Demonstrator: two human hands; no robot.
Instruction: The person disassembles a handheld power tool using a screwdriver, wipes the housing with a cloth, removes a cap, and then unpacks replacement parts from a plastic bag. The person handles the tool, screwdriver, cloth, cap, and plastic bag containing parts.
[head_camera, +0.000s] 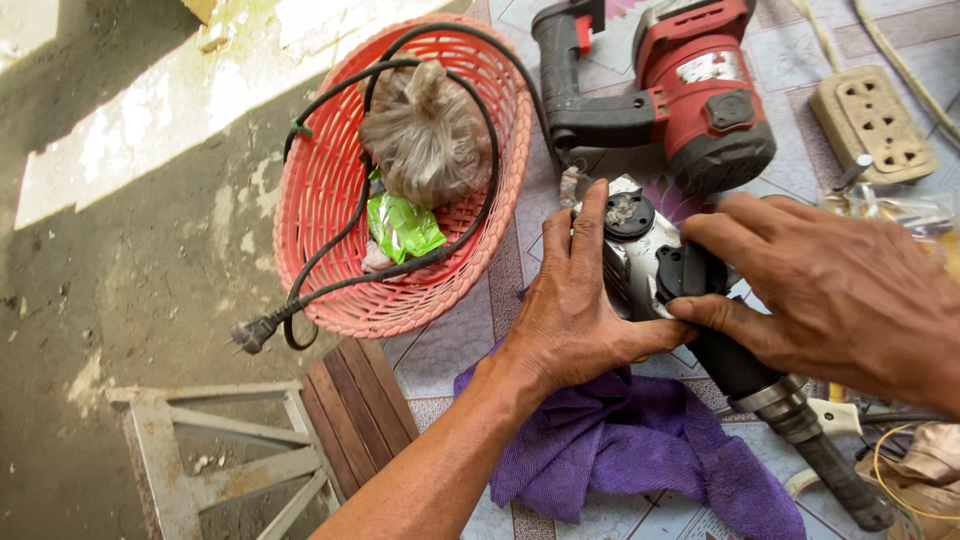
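Obstacles on the counter: red basket at the left edge, its black cord and plug trailing over the rim; red-and-black power tool at the top, just beside the dismantled drill; beige socket strip top right; purple cloth underneath.

Free room: patterned strip between basket and left hand; bare ground left of the counter, above the wooden frame.

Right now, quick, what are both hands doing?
Left hand: closed around the silver-and-black power tool body, steadying it over the purple cloth.
Right hand: gripping the same tool, fingers on its black part.
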